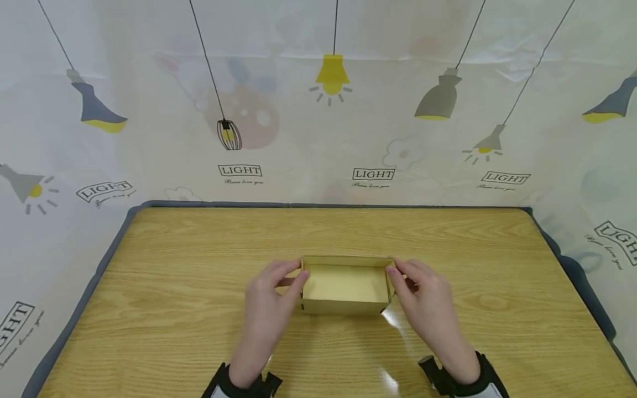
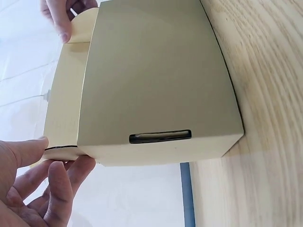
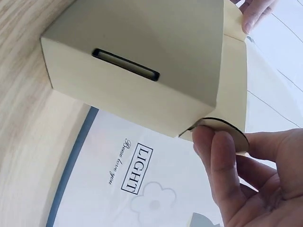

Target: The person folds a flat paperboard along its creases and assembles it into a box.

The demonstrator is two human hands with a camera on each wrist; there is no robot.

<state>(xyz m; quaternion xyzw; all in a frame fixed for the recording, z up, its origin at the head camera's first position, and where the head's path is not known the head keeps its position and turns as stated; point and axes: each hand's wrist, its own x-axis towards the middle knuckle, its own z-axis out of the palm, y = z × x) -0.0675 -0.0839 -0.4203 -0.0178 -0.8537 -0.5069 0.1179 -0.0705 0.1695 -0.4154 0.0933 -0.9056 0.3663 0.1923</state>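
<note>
A tan cardboard box (image 1: 345, 308) stands on the table with its top open, between both hands. At its left end, my left hand (image 1: 271, 301) pinches a side flap (image 2: 62, 152) between thumb and fingers. My right hand (image 1: 428, 298) pinches the rounded flap (image 3: 222, 132) at the opposite end, thumb on one face and fingers on the other. A narrow slot (image 2: 160, 136) shows near one lower edge in the left wrist view, and a similar slot (image 3: 125, 64) in the right wrist view. Pale inner walls and floor are visible from above.
The wood-grain table (image 1: 199, 249) extends around the box. A printed white cloth (image 1: 298, 121) with lamp pictures hangs behind it and along both sides, its dark border (image 1: 348, 205) following the table's far edge. Dark straps (image 1: 244, 384) circle the wrists.
</note>
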